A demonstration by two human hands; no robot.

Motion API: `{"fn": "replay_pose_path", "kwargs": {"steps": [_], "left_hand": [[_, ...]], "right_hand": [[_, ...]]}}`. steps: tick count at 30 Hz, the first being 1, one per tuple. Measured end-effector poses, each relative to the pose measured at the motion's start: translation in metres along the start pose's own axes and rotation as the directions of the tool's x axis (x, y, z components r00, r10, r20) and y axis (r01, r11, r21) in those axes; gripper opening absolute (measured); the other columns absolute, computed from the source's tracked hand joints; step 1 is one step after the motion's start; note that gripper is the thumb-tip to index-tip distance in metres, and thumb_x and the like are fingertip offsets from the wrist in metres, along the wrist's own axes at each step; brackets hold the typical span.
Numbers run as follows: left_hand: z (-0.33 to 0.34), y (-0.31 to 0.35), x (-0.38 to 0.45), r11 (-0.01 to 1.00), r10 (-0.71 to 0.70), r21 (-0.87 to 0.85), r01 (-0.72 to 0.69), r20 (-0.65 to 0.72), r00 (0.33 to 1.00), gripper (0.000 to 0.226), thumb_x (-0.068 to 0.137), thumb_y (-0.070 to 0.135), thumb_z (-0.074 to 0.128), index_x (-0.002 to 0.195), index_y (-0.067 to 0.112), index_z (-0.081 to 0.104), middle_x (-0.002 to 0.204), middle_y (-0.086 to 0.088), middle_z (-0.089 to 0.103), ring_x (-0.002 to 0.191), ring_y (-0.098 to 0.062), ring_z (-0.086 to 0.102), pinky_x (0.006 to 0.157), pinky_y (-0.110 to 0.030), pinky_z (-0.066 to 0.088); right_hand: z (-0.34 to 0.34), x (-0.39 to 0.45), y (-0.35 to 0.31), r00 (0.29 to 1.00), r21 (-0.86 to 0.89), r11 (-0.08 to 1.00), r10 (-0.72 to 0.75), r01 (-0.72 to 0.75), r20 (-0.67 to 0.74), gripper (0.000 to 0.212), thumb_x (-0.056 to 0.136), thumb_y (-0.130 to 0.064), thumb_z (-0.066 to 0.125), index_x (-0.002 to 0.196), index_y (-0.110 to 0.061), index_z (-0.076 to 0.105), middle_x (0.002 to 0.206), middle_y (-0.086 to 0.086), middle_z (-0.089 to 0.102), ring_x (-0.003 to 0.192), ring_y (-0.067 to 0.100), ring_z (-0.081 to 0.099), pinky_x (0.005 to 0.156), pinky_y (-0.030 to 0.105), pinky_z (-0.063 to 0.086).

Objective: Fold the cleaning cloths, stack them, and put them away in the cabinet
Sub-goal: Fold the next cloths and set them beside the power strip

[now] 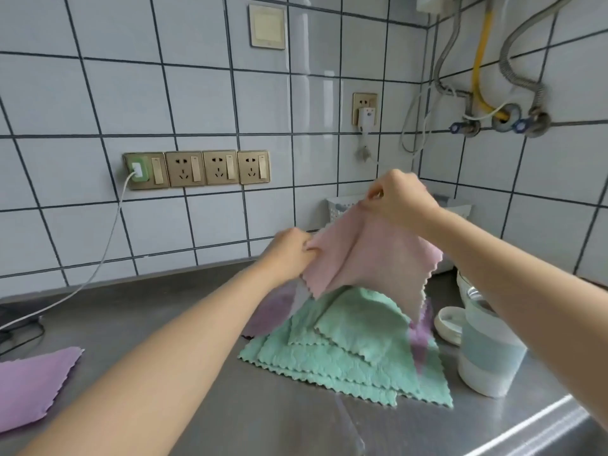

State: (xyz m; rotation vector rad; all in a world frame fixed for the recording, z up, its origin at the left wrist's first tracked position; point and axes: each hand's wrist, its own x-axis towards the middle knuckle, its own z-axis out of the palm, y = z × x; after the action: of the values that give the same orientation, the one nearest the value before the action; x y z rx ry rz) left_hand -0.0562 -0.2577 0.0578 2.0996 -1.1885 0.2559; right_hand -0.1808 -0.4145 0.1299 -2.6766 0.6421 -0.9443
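Brushed-steel counter [184, 327], fleecy cloths [345, 350]

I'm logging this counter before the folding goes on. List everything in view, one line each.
pink cloth: one, pink, held up over the pile
green cloths: several, mint, piled on the counter
purple cloth: one, lilac, counter's near left
counter: one, steel
wall sockets: row of four, gold, on the tiles
white cable: one, plugged into the leftmost socket
container: one, white and pale blue, right of the pile
left hand: pinches the pink cloth
right hand: pinches its top corner
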Motion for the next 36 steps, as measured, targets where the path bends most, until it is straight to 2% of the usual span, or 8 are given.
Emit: {"fn": "replay_pose_path", "kwargs": {"steps": [3, 10, 17, 21, 24, 30, 33, 36], "left_hand": [[-0.015, 0.012, -0.002, 0.950, -0.103, -0.311, -0.021, -0.377, 0.920, 0.049, 0.085, 0.013, 0.060, 0.051, 0.019, 0.025, 0.045, 0.006, 0.024, 0.056, -0.013, 0.018, 0.051, -0.028, 0.016], [-0.060, 0.025, -0.021, 0.823, -0.237, -0.566, 0.037, -0.285, 0.929, 0.024, 0.087, 0.019, 0.062, 0.069, 0.003, 0.058, 0.068, -0.007, 0.050, 0.066, -0.016, 0.045, 0.062, -0.030, 0.035], [-0.118, 0.019, -0.064, 0.674, -0.275, -0.731, 0.103, -0.119, 0.954, 0.014, 0.089, 0.016, 0.062, 0.076, 0.014, 0.065, 0.061, 0.005, 0.069, 0.059, -0.008, 0.065, 0.055, -0.019, 0.048], [-0.151, -0.012, -0.099, 0.650, -0.365, -0.737, 0.186, -0.088, 0.927, 0.009, 0.083, 0.021, 0.068, 0.088, 0.015, 0.071, 0.078, -0.001, 0.074, 0.072, -0.015, 0.069, 0.069, -0.027, 0.052], [-0.164, -0.037, -0.135, 0.703, -0.426, -0.667, 0.247, -0.117, 0.897, 0.009, 0.085, 0.018, 0.066, 0.086, 0.010, 0.069, 0.062, 0.002, 0.070, 0.060, -0.011, 0.066, 0.054, -0.016, 0.049], [-0.199, -0.062, -0.210, 0.670, -0.476, -0.646, 0.366, 0.004, 0.880, 0.043, 0.071, 0.025, 0.079, 0.105, 0.001, 0.067, 0.098, -0.013, 0.073, 0.078, -0.014, 0.072, 0.060, -0.018, 0.055], [-0.221, -0.053, -0.235, 0.624, -0.469, -0.660, 0.418, 0.111, 0.876, 0.086, 0.019, 0.051, 0.093, 0.089, 0.006, 0.070, 0.076, -0.010, 0.074, 0.062, -0.017, 0.071, 0.047, -0.020, 0.052], [-0.237, -0.051, -0.237, 0.572, -0.535, -0.709, 0.413, 0.059, 0.843, 0.068, 0.016, 0.055, 0.091, 0.065, 0.014, 0.069, 0.059, -0.003, 0.066, 0.045, -0.011, 0.062, 0.041, -0.016, 0.046]], "right_hand": [[-0.009, -0.007, -0.006, 0.952, 0.063, 0.997, -0.015, 0.036, -0.306, 0.020, 0.087, -0.035, 0.063, 0.090, -0.017, 0.071, 0.087, 0.013, 0.068, 0.080, 0.034, 0.062, 0.071, 0.040, 0.054], [-0.029, -0.018, -0.026, 0.968, 0.058, 0.981, -0.171, 0.185, -0.185, 0.041, 0.086, -0.041, 0.064, 0.075, -0.001, 0.067, 0.066, 0.016, 0.061, 0.063, 0.029, 0.052, 0.057, 0.030, 0.042], [-0.076, -0.042, -0.062, 0.907, 0.015, 0.966, -0.249, 0.259, 0.340, 0.061, 0.061, -0.068, 0.065, 0.056, -0.012, 0.042, 0.053, 0.001, 0.036, 0.047, 0.016, 0.030, 0.047, 0.025, 0.022], [-0.065, -0.059, -0.065, 0.814, 0.089, 0.961, -0.269, 0.262, 0.515, 0.037, 0.074, -0.048, 0.075, 0.060, -0.019, 0.057, 0.052, -0.008, 0.052, 0.044, 0.006, 0.043, 0.047, 0.020, 0.032], [-0.038, -0.068, -0.066, 0.794, 0.180, 0.937, -0.349, 0.299, 0.499, 0.030, 0.082, -0.038, 0.070, 0.064, -0.020, 0.055, 0.059, -0.004, 0.047, 0.053, 0.009, 0.038, 0.054, 0.023, 0.029], [0.001, -0.086, -0.083, 0.706, 0.579, 0.812, -0.451, 0.072, 0.546, 0.029, 0.080, -0.034, 0.072, 0.064, -0.018, 0.055, 0.053, -0.012, 0.047, 0.045, 0.004, 0.040, 0.043, 0.014, 0.032], [0.008, -0.087, -0.093, 0.532, 0.773, 0.593, -0.589, -0.227, 0.608, 0.031, 0.070, -0.035, 0.081, 0.077, -0.010, 0.063, 0.067, 0.002, 0.058, 0.054, 0.012, 0.054, 0.047, 0.018, 0.044], [0.020, -0.084, -0.112, 0.571, 0.816, 0.468, -0.587, -0.339, 0.574, 0.030, 0.072, -0.033, 0.080, 0.071, -0.010, 0.060, 0.061, 0.002, 0.057, 0.049, 0.011, 0.054, 0.045, 0.017, 0.045]]}}
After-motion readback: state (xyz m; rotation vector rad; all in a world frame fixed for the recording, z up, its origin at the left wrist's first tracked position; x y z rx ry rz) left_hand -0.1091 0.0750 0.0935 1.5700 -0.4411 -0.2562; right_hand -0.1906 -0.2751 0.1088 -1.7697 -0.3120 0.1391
